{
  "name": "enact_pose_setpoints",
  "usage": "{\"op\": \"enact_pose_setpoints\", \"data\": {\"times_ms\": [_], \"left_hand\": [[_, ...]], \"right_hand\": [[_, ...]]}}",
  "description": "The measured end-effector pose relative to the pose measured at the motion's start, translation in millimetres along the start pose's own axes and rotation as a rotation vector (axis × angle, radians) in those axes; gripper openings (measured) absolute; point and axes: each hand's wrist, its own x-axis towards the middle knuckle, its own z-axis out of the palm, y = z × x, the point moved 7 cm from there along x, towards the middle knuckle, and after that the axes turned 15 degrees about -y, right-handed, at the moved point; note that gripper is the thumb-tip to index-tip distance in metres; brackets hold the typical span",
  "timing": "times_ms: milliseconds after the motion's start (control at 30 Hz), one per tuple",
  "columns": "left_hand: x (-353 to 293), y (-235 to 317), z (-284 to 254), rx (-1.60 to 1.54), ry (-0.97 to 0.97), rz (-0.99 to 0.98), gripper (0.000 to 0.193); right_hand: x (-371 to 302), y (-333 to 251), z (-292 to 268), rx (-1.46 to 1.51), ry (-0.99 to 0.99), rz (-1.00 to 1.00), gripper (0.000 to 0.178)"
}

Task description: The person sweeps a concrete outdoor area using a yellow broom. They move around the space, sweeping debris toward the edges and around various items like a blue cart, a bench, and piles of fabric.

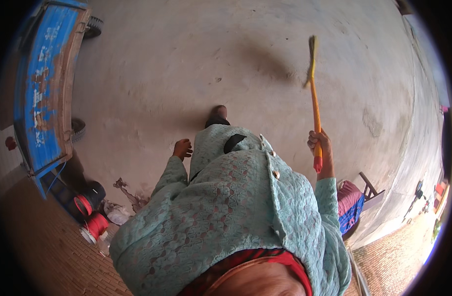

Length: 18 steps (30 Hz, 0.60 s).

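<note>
My right hand point(319, 142) is wrapped round the handle of a broom point(315, 108) near its red end. The handle is orange and yellow, and it points away from me over the pale floor. At the far end is a narrow yellow-green head, seen nearly edge-on, with a small fringe sticking out on its left side. My left hand point(182, 148) hangs beside my light green lace jacket point(226, 197), fingers curled in, and nothing shows in it. One dark shoe point(219, 111) is visible ahead of my body.
A worn blue cart point(46, 93) with black tyres stands at the left. Below it lie a red spool point(95, 226), a black round container point(92, 193) and a plastic bag point(117, 213). On the right, purple and blue cloth point(350, 204) lies by a dark wooden frame point(371, 190).
</note>
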Motion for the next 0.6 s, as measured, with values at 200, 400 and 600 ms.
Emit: {"op": "enact_pose_setpoints", "data": {"times_ms": [200, 400, 600], "left_hand": [[18.9, 2.4, -13.6, -0.052, -0.028, -0.033, 0.043], [25.6, 41.8, -37.7, -0.094, -0.039, 0.011, 0.043], [44.9, 93.3, -67.8, -0.138, -0.007, 0.175, 0.040]], "right_hand": [[48.8, 33.0, 102.2, 0.567, -0.298, 0.075, 0.019], [130.0, 66.6, 161.0, 0.872, -0.469, 0.248, 0.037], [172.6, 80.9, 125.5, 0.883, -0.443, 0.328, 0.039]]}}
